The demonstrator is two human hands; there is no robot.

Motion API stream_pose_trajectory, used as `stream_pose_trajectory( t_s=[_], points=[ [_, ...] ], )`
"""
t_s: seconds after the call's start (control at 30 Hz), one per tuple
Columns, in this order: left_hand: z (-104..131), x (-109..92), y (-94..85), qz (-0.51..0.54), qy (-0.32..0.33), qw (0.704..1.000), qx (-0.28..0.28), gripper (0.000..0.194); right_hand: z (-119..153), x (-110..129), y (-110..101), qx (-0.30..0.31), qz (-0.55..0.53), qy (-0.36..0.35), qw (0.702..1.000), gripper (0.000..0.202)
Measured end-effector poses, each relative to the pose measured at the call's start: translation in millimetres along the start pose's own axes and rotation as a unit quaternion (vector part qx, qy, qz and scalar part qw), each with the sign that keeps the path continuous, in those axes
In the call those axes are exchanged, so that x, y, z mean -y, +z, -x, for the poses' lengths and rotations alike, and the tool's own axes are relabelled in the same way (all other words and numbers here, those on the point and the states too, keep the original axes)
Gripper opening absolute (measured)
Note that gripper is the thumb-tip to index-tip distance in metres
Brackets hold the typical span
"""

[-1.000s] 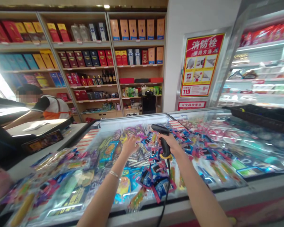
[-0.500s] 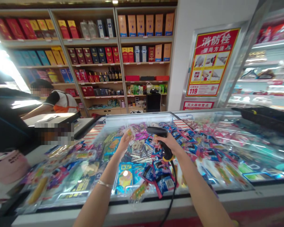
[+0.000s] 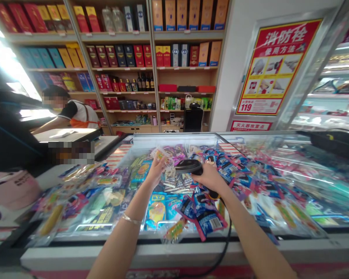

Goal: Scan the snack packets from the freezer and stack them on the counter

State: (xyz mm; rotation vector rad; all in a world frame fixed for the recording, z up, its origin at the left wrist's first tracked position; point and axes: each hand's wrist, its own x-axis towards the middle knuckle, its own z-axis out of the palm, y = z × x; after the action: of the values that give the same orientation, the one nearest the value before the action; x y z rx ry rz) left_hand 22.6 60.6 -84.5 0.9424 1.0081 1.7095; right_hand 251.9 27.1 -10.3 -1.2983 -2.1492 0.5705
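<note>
Over the freezer (image 3: 84,252), my left hand (image 3: 157,169) pinches a small clear-wrapped snack packet (image 3: 161,155) with yellow contents. In my right hand (image 3: 211,179) is a black barcode scanner (image 3: 189,166), its head turned toward that packet and a short gap between them. The scanner's cable (image 3: 229,236) hangs down over the freezer's front edge. Below my hands lie blue-and-pink snack packets (image 3: 208,217), light blue pouches (image 3: 156,211) and a clear-wrapped yellow-green snack (image 3: 174,230). My right palm hides most of the scanner's handle.
Many more packets lie across the freezer to both sides. A black tray (image 3: 334,145) rests at the back right. At left are a pink bag (image 3: 13,190), a counter (image 3: 66,135) and a person (image 3: 78,114) bending over. Shelves (image 3: 119,69) of boxes stand behind.
The scanner has swung so its head points more to the left, toward the packet in my left hand. My view has tilted down slightly and shifted left.
</note>
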Motion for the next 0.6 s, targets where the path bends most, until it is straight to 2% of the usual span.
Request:
stream_pose_trajectory(
  t_s=[0.13,0.6],
  points=[
    [-1.0,1.0,-2.9,-0.049,-0.006,0.999,0.003,0.056,-0.2,2.6,2.8,0.002,0.063,-0.010,0.998,0.012],
    [0.9,-0.5,-4.4,-0.065,-0.020,0.997,0.027,0.066,1.7,2.6,7.7,0.035,0.093,-0.022,0.995,0.018]
  ],
)
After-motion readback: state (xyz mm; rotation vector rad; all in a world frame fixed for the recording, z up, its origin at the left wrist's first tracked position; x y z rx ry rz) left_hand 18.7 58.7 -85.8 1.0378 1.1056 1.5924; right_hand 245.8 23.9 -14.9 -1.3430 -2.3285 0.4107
